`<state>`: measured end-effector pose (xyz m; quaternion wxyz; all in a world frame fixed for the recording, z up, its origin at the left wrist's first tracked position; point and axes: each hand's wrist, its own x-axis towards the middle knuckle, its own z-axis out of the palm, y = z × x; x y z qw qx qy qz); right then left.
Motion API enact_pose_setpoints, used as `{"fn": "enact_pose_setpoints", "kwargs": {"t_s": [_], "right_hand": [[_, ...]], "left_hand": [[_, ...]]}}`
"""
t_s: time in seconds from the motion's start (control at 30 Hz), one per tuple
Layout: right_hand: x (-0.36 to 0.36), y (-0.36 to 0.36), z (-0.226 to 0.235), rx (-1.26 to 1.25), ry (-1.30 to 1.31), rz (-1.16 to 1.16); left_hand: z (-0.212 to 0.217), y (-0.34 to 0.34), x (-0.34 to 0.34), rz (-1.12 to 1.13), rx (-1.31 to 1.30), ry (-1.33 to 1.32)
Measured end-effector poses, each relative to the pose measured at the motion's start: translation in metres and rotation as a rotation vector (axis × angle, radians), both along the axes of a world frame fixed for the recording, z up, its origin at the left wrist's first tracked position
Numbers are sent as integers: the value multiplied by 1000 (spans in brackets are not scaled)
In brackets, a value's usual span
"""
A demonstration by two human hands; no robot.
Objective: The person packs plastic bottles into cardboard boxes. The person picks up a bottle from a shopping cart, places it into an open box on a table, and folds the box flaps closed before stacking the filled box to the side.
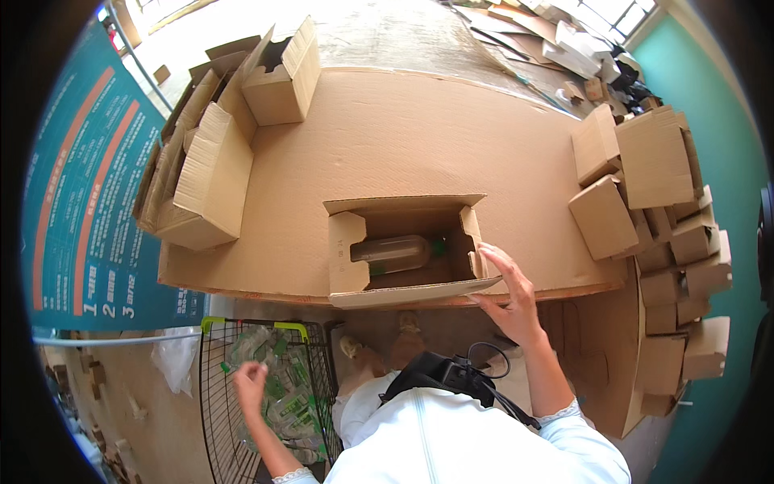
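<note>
An open cardboard box [348, 278] sits near the front edge of the cardboard-covered table. Inside it lies a clear plastic bottle [395, 253] on its side, its green end toward the box's right. My right hand [513, 300] grips the box's right front corner, fingers on the end wall and thumb at the near side. To the left and lower down, my left hand [251, 385] is above a wire shopping cart, its fingers drawn together. Whether anything is pinched in them is too small to tell. Clear bottles with green parts [290, 407] fill the cart beneath it.
Open cardboard boxes [218, 173] stand along the table's left side. More boxes [657, 157] are stacked at the right. The cart's rim [266, 325] lies below the table's front edge. A blue-green printed banner [101, 194] hangs at left; flattened cardboard [516, 28] lies beyond.
</note>
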<state>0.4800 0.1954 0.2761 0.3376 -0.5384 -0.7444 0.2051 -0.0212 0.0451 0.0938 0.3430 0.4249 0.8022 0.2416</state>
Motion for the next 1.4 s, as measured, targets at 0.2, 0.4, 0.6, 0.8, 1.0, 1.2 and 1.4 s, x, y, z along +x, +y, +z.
{"fn": "enact_pose_setpoints", "kwargs": {"t_s": [0.2, 0.4, 0.6, 0.8, 1.0, 1.2, 1.4], "right_hand": [[2, 34, -35, -108, 372, 134], [0, 48, -28, 62, 46, -19], [4, 91, -11, 207, -221, 206], [12, 87, -32, 156, -211, 275], [2, 64, -36, 166, -335, 277], [2, 67, -39, 114, -235, 260], [-2, 67, -42, 156, -167, 190]], "left_hand": [[176, 130, 157, -359, 673, -91], [165, 187, 217, -350, 550, 53], [182, 219, 216, -635, 666, 498], [191, 229, 214, -859, 544, 597], [161, 220, 210, -934, 475, 609], [177, 227, 221, -1212, 324, 603], [184, 229, 222, -1259, 280, 648]]}}
